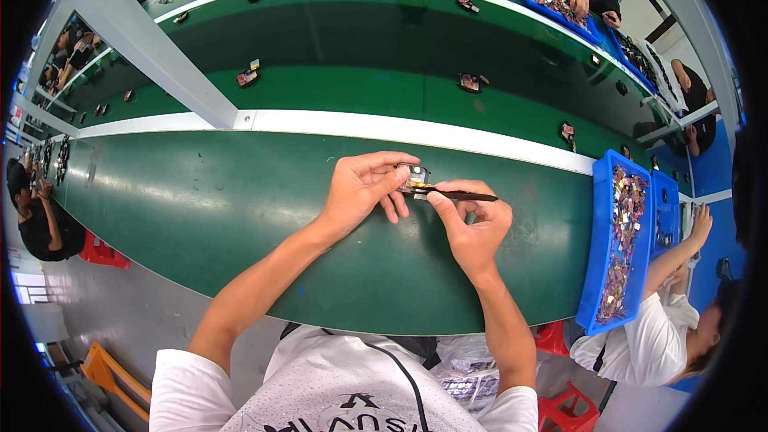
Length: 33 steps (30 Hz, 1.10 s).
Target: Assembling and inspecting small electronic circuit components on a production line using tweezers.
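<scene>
I see the left hand (352,190) pinching a small black case (417,177) above the green table (208,208), apparently to steady it; the right hand (478,228) grips dark tweezers (466,194) like a pencil, probably for precision, tips at the case.

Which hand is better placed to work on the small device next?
Probably the right hand: it holds the slim black tool, tip at the small device, which the left hand holds.

The left hand (355,190) holds a small black case (417,177), the right hand (477,229) tweezers (464,194).
</scene>
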### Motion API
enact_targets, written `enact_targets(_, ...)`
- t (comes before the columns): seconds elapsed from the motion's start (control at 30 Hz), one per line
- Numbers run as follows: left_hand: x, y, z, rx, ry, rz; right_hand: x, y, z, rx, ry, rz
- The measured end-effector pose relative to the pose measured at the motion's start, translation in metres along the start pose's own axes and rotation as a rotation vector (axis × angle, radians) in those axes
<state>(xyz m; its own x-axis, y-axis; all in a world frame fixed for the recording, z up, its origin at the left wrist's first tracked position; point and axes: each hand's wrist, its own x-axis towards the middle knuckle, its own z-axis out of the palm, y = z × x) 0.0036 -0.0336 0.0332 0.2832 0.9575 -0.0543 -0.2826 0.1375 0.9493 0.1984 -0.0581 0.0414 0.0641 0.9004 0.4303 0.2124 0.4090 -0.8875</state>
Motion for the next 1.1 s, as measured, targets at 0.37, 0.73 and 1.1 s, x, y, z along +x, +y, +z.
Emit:
enact_targets(0.37,0.001,-0.001,0.002,0.004,0.002,0.002,0.001,-0.004,-0.001,-0.122,-0.076,-0.158)
enact_targets(0.73,0.001,-0.007,0.011,0.055,0.043,0.023,0.004,-0.001,0.000,-0.155,-0.101,-0.324)
enact_targets(1.1,0.064,0.020,-0.019,0.412,0.321,0.162,0.008,-0.020,-0.024,-0.222,-0.005,-0.263)
